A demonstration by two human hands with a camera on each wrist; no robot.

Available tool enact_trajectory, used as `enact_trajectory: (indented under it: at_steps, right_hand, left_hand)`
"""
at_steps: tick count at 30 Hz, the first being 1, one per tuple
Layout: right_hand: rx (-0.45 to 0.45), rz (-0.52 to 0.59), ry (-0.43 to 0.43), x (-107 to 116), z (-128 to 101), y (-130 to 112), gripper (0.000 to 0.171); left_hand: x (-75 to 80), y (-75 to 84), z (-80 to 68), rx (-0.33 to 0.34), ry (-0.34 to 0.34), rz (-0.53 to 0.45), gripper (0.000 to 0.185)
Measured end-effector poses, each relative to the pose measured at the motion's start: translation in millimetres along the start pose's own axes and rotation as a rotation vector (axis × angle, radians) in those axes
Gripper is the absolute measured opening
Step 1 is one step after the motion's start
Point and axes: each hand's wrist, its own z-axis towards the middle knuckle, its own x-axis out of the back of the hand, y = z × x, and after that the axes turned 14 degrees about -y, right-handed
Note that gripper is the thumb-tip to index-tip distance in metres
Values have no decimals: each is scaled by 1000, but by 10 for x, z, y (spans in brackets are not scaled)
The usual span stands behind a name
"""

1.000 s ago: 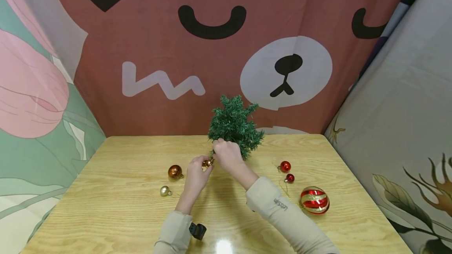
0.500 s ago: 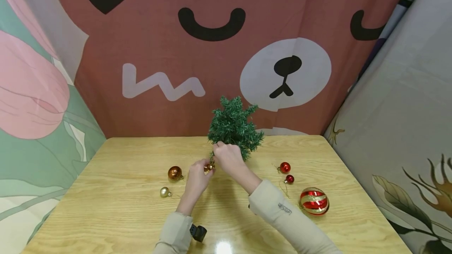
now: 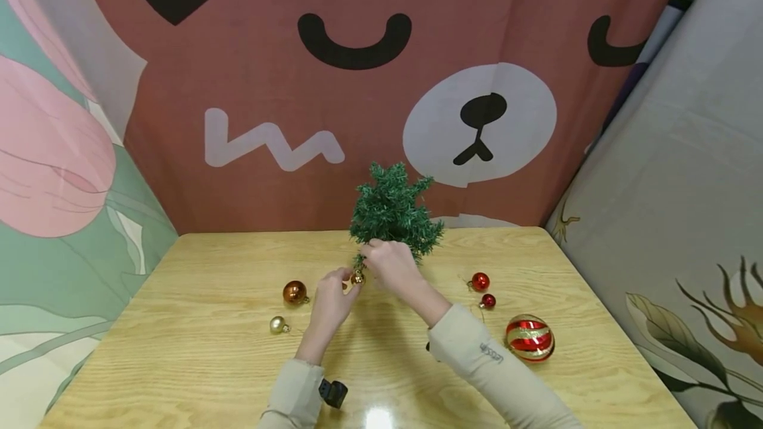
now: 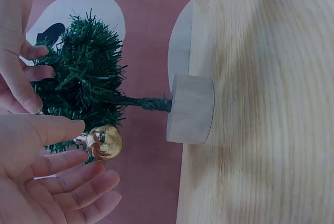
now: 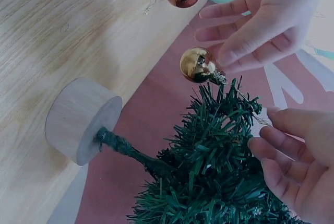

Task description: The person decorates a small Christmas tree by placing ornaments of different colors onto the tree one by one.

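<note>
A small green artificial Christmas tree (image 3: 390, 207) stands at the back of the table on a round wooden base (image 4: 193, 112). A shiny gold bauble (image 5: 193, 66) hangs at the tree's left-hand branch tips. The left hand (image 3: 330, 300) is beside it, thumb and fingers fairly straight, with the bauble's cap close to the thumb tip. On the tree's front, the right hand (image 3: 393, 269) pinches the bauble's thin gold string (image 5: 259, 120) between thumb and forefinger. Its other fingers lie against the needles.
Left on the wooden table (image 3: 197, 349) are a copper bauble (image 3: 295, 292) and a small pale gold bauble (image 3: 277, 325). To the right lie two red baubles, one larger (image 3: 479, 281) and one smaller (image 3: 488, 301), plus a big striped bauble (image 3: 530, 338). A printed curtain (image 3: 268, 204) hangs behind.
The gold bauble has shifted slightly right, out from between the left fingertips, and now hangs beside them. The right hand has moved slightly right; the tree stays in place.
</note>
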Motion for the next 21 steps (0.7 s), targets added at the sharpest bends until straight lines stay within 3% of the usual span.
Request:
enact_trajectory:
  at_steps: [10,16,21]
  right_hand:
    - [-25,188,190,61,-18,170,4]
    - [-25,314,187,73,-22,223,6]
    - [8,314,207,44,-9,231,7]
  left_hand:
    - [67,-10,-74,22,-15,-24,25]
    - [100,-29,-107,16,-28,-28,25]
    - [108,-43,-152,24,-33,-51,24]
